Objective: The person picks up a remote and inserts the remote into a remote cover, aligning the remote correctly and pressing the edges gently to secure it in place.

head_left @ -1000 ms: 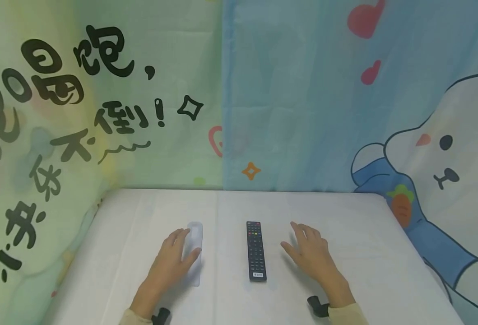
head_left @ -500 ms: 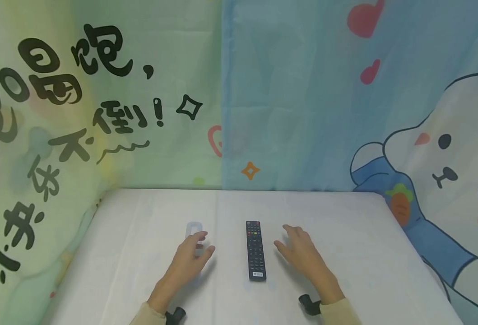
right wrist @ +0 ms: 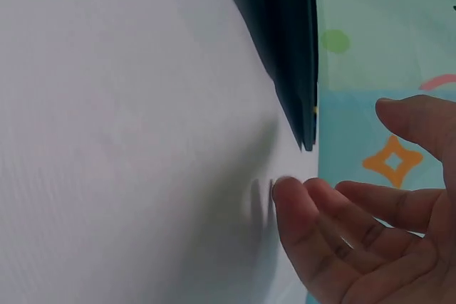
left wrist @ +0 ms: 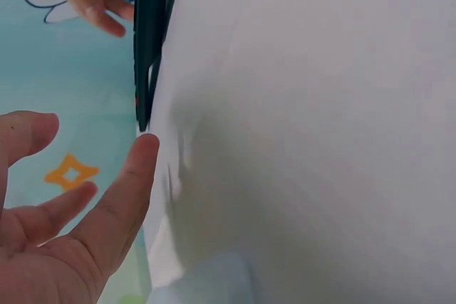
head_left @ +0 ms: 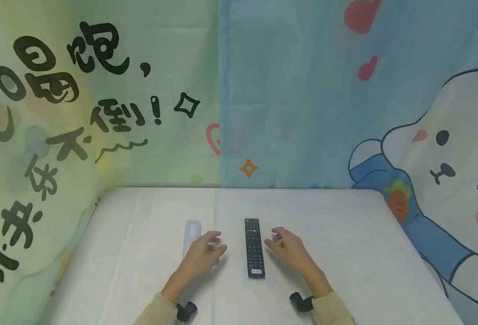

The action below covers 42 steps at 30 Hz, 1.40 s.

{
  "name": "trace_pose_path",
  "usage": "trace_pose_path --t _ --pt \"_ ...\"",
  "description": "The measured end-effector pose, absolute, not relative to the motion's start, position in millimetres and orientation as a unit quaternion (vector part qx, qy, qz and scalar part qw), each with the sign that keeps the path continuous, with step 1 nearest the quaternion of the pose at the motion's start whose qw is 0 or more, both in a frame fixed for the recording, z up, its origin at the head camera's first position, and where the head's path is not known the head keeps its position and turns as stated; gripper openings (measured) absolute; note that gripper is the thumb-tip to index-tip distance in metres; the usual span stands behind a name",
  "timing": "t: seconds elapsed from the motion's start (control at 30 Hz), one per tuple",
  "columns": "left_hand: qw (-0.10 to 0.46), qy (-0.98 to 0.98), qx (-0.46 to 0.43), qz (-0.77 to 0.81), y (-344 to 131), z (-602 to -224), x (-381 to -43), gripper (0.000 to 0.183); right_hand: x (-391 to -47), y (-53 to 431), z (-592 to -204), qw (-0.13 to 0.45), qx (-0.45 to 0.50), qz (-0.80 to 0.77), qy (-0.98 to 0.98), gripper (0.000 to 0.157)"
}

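A black remote control point(head_left: 254, 248) lies lengthwise on the white table, its label end towards the person. Left of it, my left hand point(head_left: 202, 253) hovers with fingers loosely bent and nothing in them. My right hand point(head_left: 289, 250) is on the other side, closer to the remote, its fingers also relaxed and holding nothing. Partly covered by the left hand is a clear, pale plastic sleeve point(head_left: 192, 231). Both wrist views show the remote's dark side edge, with the left fingers point(left wrist: 114, 211) and right fingers point(right wrist: 296, 208) apart from it.
White cloth covers the table point(head_left: 324, 216). Behind it hangs a printed curtain point(head_left: 283, 113), green on the left and blue on the right, with a cartoon animal. A black wrist camera point(head_left: 187, 311) sits at the left cuff and another black camera point(head_left: 301, 302) at the right.
My left hand has moved right, off most of the plastic sleeve and towards the remote. The right hand has moved left, also nearer the remote. The remote stays on the table.
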State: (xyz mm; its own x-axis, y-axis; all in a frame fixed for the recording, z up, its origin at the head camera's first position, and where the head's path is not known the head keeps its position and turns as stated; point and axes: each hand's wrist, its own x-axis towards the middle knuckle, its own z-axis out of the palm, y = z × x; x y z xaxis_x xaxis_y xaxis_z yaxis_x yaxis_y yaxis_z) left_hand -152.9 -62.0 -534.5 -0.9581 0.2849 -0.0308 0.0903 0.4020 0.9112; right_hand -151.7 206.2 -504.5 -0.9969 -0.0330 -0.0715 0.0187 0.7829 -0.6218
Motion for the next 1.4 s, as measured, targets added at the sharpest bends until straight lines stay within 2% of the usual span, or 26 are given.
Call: trace_pose_path --t 0.77,1.13,1.4 --pt "0.207 0.8 0.091 0.555 -10.9 -539.1 -168.3 0.052 -152.2 188.9 -508.5 0.121 0.038 -0.456 0.881 0.051" --pt "0.196 0.823 0.088 0.525 -2.8 -538.6 -168.7 0.043 -151.0 185.4 -512.5 0.122 0.027 -0.457 0.881 0.047" --pt "0.197 0.808 0.062 0.552 -3.7 -536.8 -166.7 0.047 -151.3 184.5 -518.1 0.126 0.025 -0.489 0.863 0.043"
